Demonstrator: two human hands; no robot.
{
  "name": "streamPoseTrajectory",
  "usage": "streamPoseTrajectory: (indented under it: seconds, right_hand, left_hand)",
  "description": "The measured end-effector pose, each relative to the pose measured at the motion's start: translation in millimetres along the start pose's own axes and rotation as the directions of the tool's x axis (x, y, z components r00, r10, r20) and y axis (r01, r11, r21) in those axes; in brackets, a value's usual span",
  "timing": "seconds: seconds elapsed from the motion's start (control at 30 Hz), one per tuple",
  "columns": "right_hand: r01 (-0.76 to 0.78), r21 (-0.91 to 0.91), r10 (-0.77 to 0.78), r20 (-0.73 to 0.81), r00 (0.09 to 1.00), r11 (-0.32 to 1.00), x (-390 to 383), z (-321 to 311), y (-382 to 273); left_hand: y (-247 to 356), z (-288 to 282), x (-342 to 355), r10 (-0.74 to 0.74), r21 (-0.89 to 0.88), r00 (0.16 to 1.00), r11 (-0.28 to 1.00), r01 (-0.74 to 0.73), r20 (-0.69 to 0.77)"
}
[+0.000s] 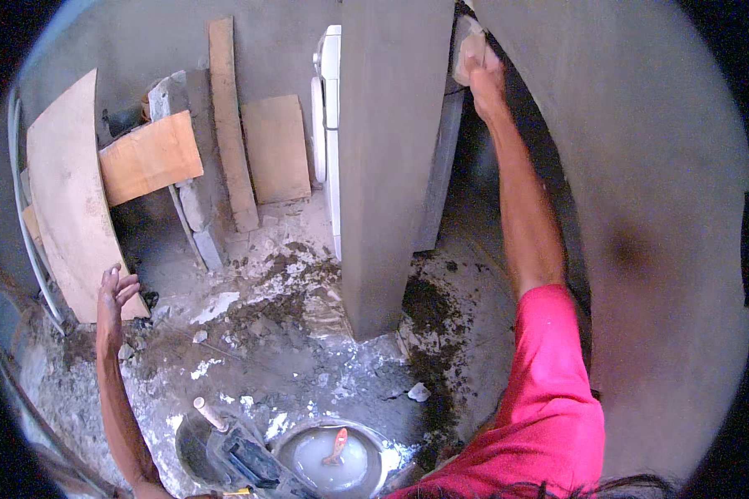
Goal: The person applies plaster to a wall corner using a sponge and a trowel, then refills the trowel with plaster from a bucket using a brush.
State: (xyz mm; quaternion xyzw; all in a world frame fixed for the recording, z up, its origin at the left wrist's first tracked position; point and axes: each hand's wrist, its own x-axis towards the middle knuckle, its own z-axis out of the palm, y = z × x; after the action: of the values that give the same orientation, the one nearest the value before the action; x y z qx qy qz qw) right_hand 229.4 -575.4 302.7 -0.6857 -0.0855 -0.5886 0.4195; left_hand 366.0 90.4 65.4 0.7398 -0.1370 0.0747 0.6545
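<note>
My right hand point(484, 71) reaches far up along the narrow side of the grey plastered pillar point(387, 166). It is closed on a pale, flat, block-like tool point(468, 51), pressed near the plastered surface; its exact kind is hard to make out. My left hand point(118, 293) is raised at the left with its fingers apart and nothing in it. Behind that hand leans a large curved-looking pale board point(71, 191). Low in the middle, a round bucket point(380, 461) holds cloudy whitish water, with an orange-handled brush point(338, 447) in it.
Beside the bucket stands a dark container point(193, 445) with a dark tool point(254, 461) across it. Wooden boards point(233, 125) lean on the back wall, near a white appliance point(331, 125). Mortar crumbs point(433, 333) litter the floor. A plastered wall point(657, 274) rises close at right.
</note>
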Motion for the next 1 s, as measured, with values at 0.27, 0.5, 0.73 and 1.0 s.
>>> streamPoseTrajectory:
  seconds: [0.27, 0.5, 0.73, 1.0]
  right_hand:
    - [0.003, -0.178, 0.001, 0.021, 1.0, 0.984, -3, 14, -13]
    - [-0.034, -0.003, 0.034, -0.007, 0.999, 0.999, 1, -14, 12]
    - [-0.2, -0.354, 0.196, -0.046, 0.979, 0.914, -110, 11, 4]
    - [-0.345, -0.325, 0.318, -0.134, 0.938, 0.88, -229, -24, 84]
  left_hand:
    - [4, 2, -4, 0.006, 0.011, 1.0, 1.0, -0.006, 0.007]
    - [-5, 12, 4, -0.035, 0.012, 0.998, 0.999, 0.035, 0.051]
    - [-6, 10, 4, -0.051, 0.015, 0.998, 0.999, 0.051, 0.045]
    - [-7, 15, 2, -0.065, 0.06, 0.996, 0.996, 0.061, 0.065]
